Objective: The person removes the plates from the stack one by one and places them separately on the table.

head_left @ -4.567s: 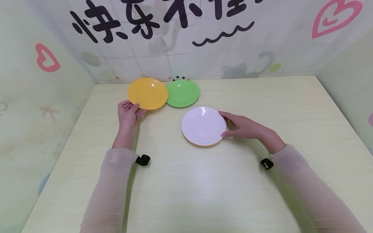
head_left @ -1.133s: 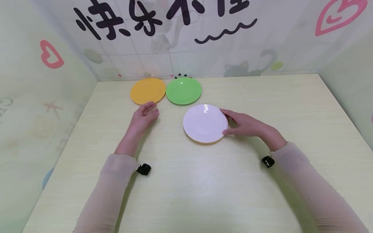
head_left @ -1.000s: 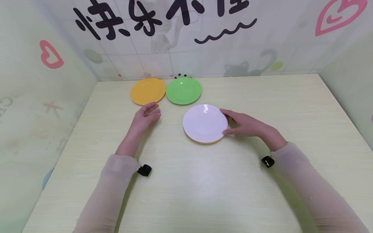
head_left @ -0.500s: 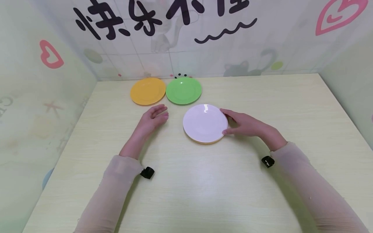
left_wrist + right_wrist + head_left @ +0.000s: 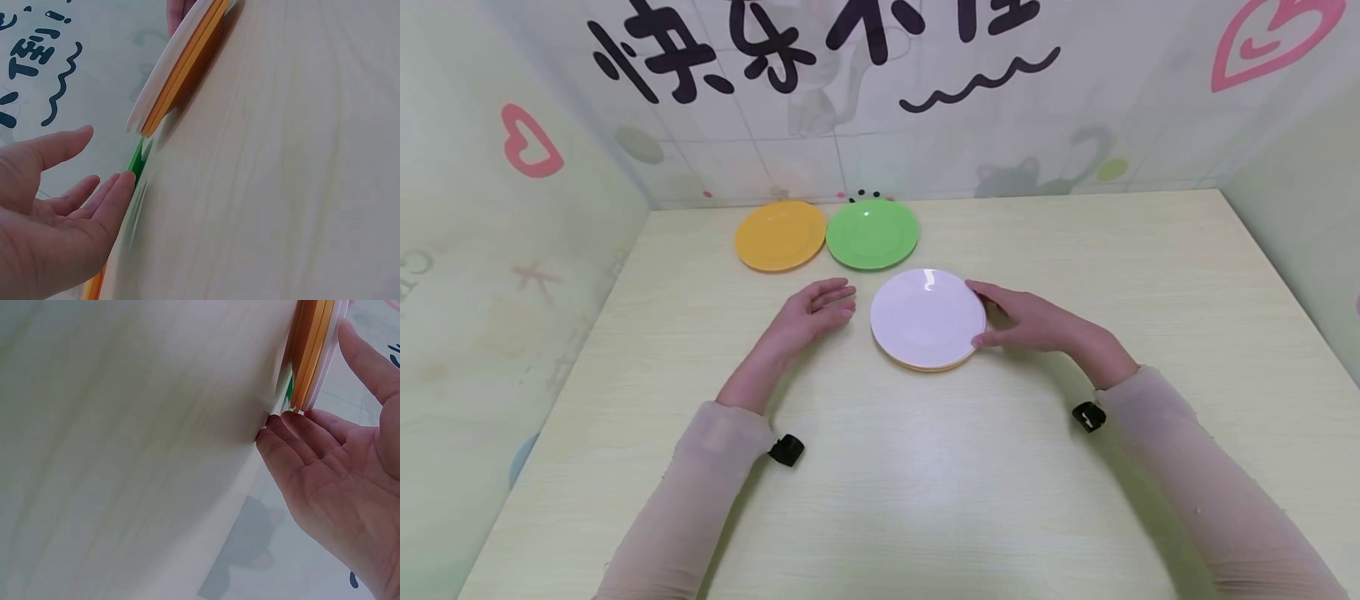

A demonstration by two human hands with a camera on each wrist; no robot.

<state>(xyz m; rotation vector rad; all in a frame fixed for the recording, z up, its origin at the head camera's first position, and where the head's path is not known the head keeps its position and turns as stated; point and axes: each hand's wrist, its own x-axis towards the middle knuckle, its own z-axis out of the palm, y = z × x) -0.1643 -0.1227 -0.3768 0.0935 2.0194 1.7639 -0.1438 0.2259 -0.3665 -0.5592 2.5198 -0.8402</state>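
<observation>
A stack of plates stands mid-table, with a white plate (image 5: 927, 317) on top and orange plates (image 5: 187, 72) beneath it. My right hand (image 5: 1033, 321) rests against the stack's right edge, thumb and fingers spread along the rim; in the right wrist view its fingers (image 5: 300, 434) look fairly straight. Left of the stack, a short gap away, my left hand (image 5: 808, 317) holds nothing, its fingers loosely extended. Behind it, an orange plate (image 5: 781, 236) lies flat at the back. To its right is a green plate (image 5: 872, 234), the two rims meeting or nearly so.
The pale wooden table (image 5: 925, 500) reaches a printed back wall (image 5: 925, 150) just behind the orange and green plates. Side walls stand at left and right. Each sleeve cuff carries a small black device, one at the left wrist (image 5: 787, 450) and one at the right (image 5: 1089, 416).
Earlier my left hand held the orange plate raised by the green one; now that plate lies flat, released. The hand has since moved right toward the stack. My right hand stays put.
</observation>
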